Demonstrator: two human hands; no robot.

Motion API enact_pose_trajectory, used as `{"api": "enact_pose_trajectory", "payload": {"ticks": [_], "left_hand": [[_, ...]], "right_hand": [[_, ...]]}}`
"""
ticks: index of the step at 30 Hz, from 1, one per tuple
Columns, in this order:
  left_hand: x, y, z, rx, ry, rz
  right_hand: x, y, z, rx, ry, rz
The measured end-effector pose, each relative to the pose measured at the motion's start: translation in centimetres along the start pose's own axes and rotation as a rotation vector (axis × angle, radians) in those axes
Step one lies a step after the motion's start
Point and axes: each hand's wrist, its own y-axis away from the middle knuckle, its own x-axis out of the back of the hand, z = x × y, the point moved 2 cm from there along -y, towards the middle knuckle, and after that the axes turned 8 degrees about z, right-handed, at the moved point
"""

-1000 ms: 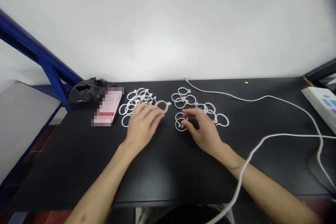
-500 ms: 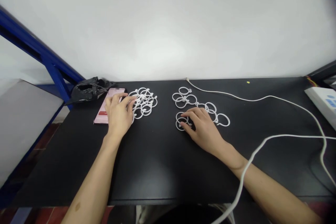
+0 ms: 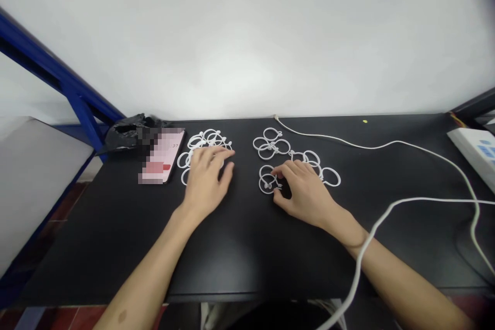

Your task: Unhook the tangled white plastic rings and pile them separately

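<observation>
My left hand (image 3: 206, 178) hovers over or rests on a left pile of thin white rings with small tabs (image 3: 211, 137), hiding part of it. Its thumb and fingers are apart, and I see nothing held between them. My right hand (image 3: 305, 191) lies by the right group of similar white rings (image 3: 266, 151), covering a few. Its fingers are curved, with a gap between thumb and forefinger beside two overlapping rings (image 3: 266, 184); no ring is visibly gripped.
A pink-screened phone (image 3: 170, 152) lies left of the left pile, before a crumpled black plastic bag (image 3: 129, 131). White cables (image 3: 398, 143) cross the black table (image 3: 224, 263), one over my right forearm. A white device (image 3: 474, 152) stands at the right edge.
My left hand has moved right, from the pile's left side across its front, uncovering the phone and some left rings. My right hand has shifted slightly right.
</observation>
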Motion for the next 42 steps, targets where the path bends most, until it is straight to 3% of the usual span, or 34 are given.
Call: {"api": "enact_pose_trajectory", "payload": {"ticks": [4, 7, 20, 28, 34, 42], "left_hand": [[-1.5, 0.9, 2.2, -0.151, 0.124, -0.188], [-2.1, 1.3, 2.7, -0.217, 0.147, -0.25], [-2.1, 0.9, 2.4, -0.191, 0.104, -0.249], [-2.2, 0.9, 2.5, -0.139, 0.017, -0.33], [-2.2, 1.1, 2.2, -0.091, 0.076, -0.337], [-2.4, 1.2, 2.6, -0.154, 0.15, -0.326]], "right_hand": [[-0.2, 0.0, 0.0, 0.042, -0.068, -0.009], [-0.4, -0.1, 0.0, 0.075, -0.131, -0.011], [-0.8, 0.0, 0.4, 0.061, -0.143, 0.105], [-0.8, -0.2, 1.0, 0.022, -0.114, 0.153], [-0.9, -0.1, 0.8, 0.029, -0.172, 0.13], [-1.9, -0.5, -0.4, 0.139, -0.137, 0.083]]}}
